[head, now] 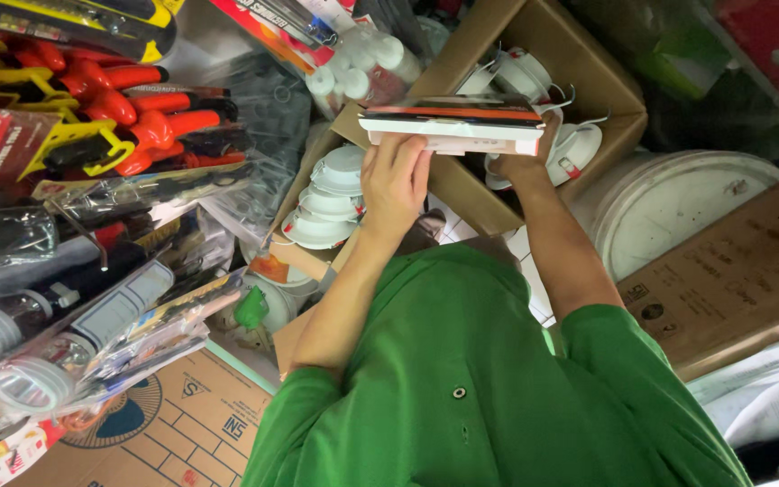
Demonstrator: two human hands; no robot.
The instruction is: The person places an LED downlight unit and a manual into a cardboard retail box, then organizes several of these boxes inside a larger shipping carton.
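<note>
**Flat retail box held in both hands over an open carton of light fittings**

Flat retail box (453, 124), white on its underside with orange and dark print on top, sits level between the person's two hands, above an open cardboard carton (588, 68). The left hand (396, 176) cups the box from below at its left end, fingers (407, 149) curled up against the white bottom edge and pressed onto it. The right hand (534, 158) is at the box's right end, mostly hidden behind it, and grips that end; how its fingers lie cannot be told. Both forearms rise from green short sleeves (462, 388).

Inside the carton lie white round recessed light fittings (520, 72) with wire spring clips. A second stack of the same white fittings (328, 203) rests in a lower carton, just left of the left wrist. To the right stands a white plastic bucket (678, 203), and beside it a closed brown cardboard box (741, 271). Along the left hang red-handled pliers (137, 117) in blister packs and bagged tools. White bottles (362, 68) stand above the left hand.
</note>
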